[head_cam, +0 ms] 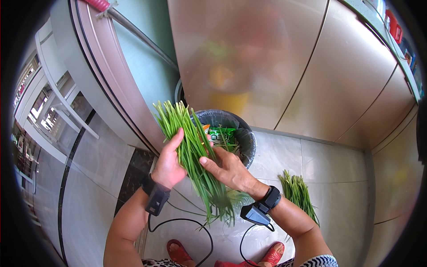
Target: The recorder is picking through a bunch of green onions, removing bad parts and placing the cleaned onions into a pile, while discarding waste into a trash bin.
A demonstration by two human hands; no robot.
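A thick bunch of green garlic chives (pixel 188 143) lies across my left hand (pixel 170 163), whose thumb presses on top of the stalks. Their pale cut ends point up and away, and the leafy tips hang towards my feet. My right hand (pixel 230 167) has its thumb on the bunch's right side and its fingers curled around the edge, partly hidden. Just beyond my hands stands a round bin (pixel 248 147) lined with a dark plastic bag. Inside it are a green printed wrapper (pixel 222 135) and loose chive scraps.
A second bunch of chives (pixel 298 193) lies on the tiled floor at the right. Glossy cabinet doors (pixel 253 50) rise behind the bin. At the left are a door frame (pixel 123 83) and a metal pole (pixel 143 36). Black cables (pixel 211 240) trail from wrist-worn devices past red slippers (pixel 180 252).
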